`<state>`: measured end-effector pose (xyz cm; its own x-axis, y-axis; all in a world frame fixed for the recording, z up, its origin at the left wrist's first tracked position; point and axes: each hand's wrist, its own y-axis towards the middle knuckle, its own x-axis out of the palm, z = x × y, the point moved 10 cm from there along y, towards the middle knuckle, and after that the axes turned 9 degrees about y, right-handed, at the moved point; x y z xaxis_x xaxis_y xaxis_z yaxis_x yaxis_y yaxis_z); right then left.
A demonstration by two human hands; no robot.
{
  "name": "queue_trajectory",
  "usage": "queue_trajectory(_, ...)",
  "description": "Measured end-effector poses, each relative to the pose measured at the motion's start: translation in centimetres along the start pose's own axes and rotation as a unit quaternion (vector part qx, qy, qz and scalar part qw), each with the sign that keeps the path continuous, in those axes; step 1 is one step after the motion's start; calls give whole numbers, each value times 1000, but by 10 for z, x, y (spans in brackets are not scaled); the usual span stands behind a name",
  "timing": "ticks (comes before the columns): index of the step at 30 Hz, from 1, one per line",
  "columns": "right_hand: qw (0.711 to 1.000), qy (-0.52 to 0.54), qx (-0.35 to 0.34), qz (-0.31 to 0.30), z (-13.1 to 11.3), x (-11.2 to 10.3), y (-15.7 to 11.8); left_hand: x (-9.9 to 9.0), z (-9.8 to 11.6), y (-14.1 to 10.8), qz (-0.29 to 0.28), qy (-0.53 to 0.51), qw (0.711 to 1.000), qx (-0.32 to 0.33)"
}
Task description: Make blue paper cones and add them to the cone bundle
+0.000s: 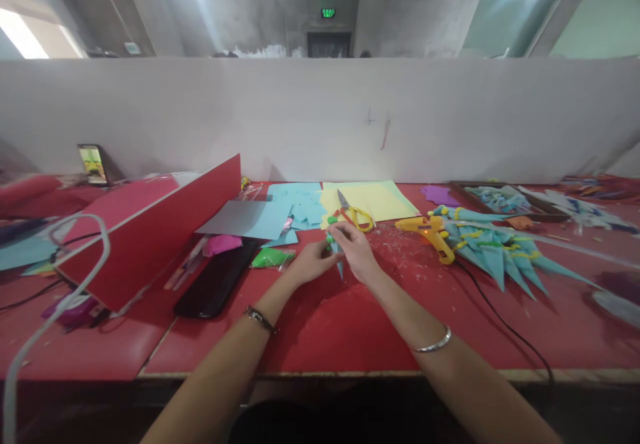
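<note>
Between my hands, a small blue paper cone (341, 269) points tip-down towards me, with bright green clay-like lumps (331, 238) at its upper end. My left hand (316, 262) is closed round the cone's left side. From the right, my right hand (354, 252) pinches at its green-trimmed top; the fingers hide part of it. Just beyond lie yellow-handled scissors (361, 217) on pale yellow paper (385, 199). Left of my left hand is a plastic bag of green clay-like material (271, 258).
To the right, a yellow glue gun (429, 232) with a trailing cord lies beside several finished-looking blue cones (493, 257). A black phone-like slab (217, 281), blue paper (295, 204) and an upright red board (165, 237) are to the left. A white partition (310, 117) stands behind.
</note>
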<state>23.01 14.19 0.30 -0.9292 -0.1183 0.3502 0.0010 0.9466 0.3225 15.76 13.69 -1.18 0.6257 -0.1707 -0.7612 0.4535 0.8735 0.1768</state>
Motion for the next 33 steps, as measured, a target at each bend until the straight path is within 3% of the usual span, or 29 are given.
queue_trajectory(6,997,70,16,-10,0,4,0,5,5,-1,-26,-50,998,2)
queue_trajectory(15,979,193,50,47,-3,-11,3,13,4,-1,-50,-103,993,-3)
queue_trajectory(19,982,176,61,24,1,-4,1,19,6,-2,-59,-120,991,7)
queue_trajectory(27,994,97,37,44,1,-9,-2,23,3,2,-11,-129,992,-7)
queue_trajectory(30,996,74,32,39,-1,-7,-3,28,3,2,-33,-144,989,-2)
queue_trajectory(33,999,47,20,-6,-5,5,-5,31,1,-1,-68,-156,985,6)
